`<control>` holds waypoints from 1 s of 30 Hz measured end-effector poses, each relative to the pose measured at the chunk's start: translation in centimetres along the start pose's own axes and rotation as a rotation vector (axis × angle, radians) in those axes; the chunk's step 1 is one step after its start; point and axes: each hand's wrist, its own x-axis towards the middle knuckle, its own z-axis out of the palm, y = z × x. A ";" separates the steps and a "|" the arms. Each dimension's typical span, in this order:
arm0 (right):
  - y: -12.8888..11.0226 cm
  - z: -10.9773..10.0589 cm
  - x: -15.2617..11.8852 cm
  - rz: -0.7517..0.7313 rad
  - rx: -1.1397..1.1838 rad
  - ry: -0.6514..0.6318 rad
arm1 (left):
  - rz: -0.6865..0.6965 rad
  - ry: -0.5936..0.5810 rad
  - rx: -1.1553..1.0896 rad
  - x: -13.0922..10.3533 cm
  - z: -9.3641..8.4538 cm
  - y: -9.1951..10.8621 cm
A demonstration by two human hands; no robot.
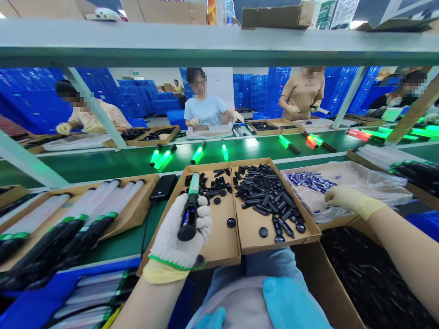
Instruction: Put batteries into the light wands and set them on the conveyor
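Observation:
My left hand (181, 228), in a white knit glove with a green edge, is wrapped round a light stick (194, 185). The stick has a black handle with an open side showing something blue inside, and its clear end points away from me. My right hand (346, 201), in a pale yellow glove, reaches over the plastic-lined tray of small blue batteries (310, 181). Its fingers are bent together at the batteries' right edge; what they hold, if anything, is hidden. Between my hands lie black plastic parts (265, 189) in a cardboard tray (248, 237).
Unlit sticks (89, 214) fill boxes on the left. Green and red lit sticks lie on the green conveyor (260, 148). A black device (163, 187) with a cable stands left of the trays. Several people sit across the belt. A shelf (219, 41) crosses above.

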 end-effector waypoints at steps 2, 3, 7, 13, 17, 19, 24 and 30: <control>0.0 0.3 0.6 -0.012 -0.015 -0.085 | -0.026 0.012 0.000 -0.4 0.0 -0.8; -0.2 0.4 0.8 -0.019 -0.013 -0.102 | -0.035 0.015 -0.002 -0.6 0.0 -1.2; -1.1 -0.5 0.9 -0.054 0.058 -0.004 | -0.080 0.019 -0.014 -1.6 -0.3 -2.8; -9.5 -1.8 -5.3 -0.251 0.429 0.326 | -0.303 0.096 0.011 -2.3 0.5 -5.4; -19.9 -0.8 -12.8 -0.498 1.132 0.248 | -0.172 0.215 0.026 -1.9 1.4 -7.0; -23.7 -0.3 -15.0 -0.567 1.236 0.187 | -0.104 0.139 0.001 -1.7 1.2 -7.7; -26.7 0.4 -15.3 -0.707 1.074 0.163 | -0.085 0.118 -0.077 -1.8 -0.3 -8.0; -26.6 1.4 -16.4 -0.971 0.645 0.503 | -0.121 0.143 -0.049 -2.4 -1.7 -6.9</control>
